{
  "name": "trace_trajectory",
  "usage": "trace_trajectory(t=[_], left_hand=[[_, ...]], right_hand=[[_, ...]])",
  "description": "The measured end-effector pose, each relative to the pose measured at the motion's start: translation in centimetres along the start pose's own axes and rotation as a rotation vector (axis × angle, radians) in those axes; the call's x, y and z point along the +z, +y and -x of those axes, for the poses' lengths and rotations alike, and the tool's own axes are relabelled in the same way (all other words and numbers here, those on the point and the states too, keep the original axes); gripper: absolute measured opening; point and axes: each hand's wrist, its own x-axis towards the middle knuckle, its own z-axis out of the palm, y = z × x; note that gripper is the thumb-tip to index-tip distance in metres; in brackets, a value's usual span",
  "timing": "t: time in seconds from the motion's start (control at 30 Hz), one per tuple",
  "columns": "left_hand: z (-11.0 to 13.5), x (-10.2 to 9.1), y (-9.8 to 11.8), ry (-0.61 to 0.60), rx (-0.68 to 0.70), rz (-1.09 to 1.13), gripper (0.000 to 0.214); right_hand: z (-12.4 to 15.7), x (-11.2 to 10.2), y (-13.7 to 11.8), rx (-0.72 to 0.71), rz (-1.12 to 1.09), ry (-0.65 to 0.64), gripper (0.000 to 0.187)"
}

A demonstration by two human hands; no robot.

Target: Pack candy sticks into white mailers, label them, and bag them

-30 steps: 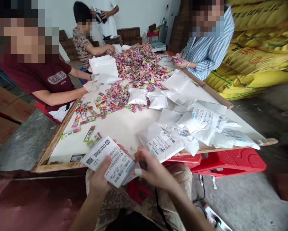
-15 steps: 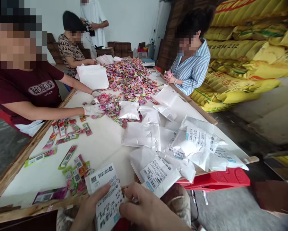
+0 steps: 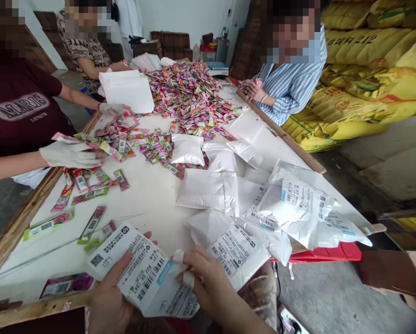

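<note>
Rectangular paper labels point(image 3: 143, 266) more aslant

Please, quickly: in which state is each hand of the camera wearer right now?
Left hand: closed, holding printed labels.
Right hand: curled at the labels' right end; whether it grips them cannot be told.

On the right hand point(image 3: 208, 276), white wraps point(image 3: 188, 279) are circling two digits, one band each; the left hand point(image 3: 110, 297) is showing a bare thumb. The right forearm point(image 3: 244, 320) is showing bare. Just beyond it, mottled beige-brown trousers point(image 3: 263, 290) are covering one leg.
</note>
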Motion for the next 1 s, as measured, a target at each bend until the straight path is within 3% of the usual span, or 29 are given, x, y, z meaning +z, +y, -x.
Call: trace_trajectory(t=[0.07,0.13,0.33,0.43,0.57,0.67,0.8,1.0], left_hand=[[0.4,0.3,0.0,-0.008,0.089,-0.002,0.048],[0.5,0.0,-0.3,-0.006,0.086,-0.021,0.049],[0.6,-2.8,-2.5,-0.149,-0.285,-0.130,0.025],[1.3,-3.6,-3.2,-0.229,-0.372,-0.094,0.020],[2.6,-3.5,-3.0,-0.214,-0.363,-0.050,0.021],[3.2,-3.3,-2.1,-0.288,-0.367,-0.029,0.025],[3.3,-3.2,-1.1,-0.287,-0.415,-0.035,0.032],[3.0,-3.4,-1.4,-0.277,-0.414,-0.050,0.031]], right_hand=[[0.3,-0.1,-0.7,-0.013,0.045,-0.062,0.046],[0.7,-0.9,-1.7,-0.025,0.089,-0.147,0.052],[2.6,-1.3,-3.1,-0.095,0.244,-0.228,0.036],[3.7,-0.7,-3.3,-0.112,0.196,-0.271,0.032],[4.1,-0.3,-3.3,-0.012,0.061,-0.234,0.033],[4.1,-0.1,-3.0,-0.002,0.029,-0.214,0.027],[4.5,0.5,-2.9,-0.011,0.043,-0.189,0.011],[5.1,1.1,-3.0,-0.052,0.174,-0.128,0.019]])
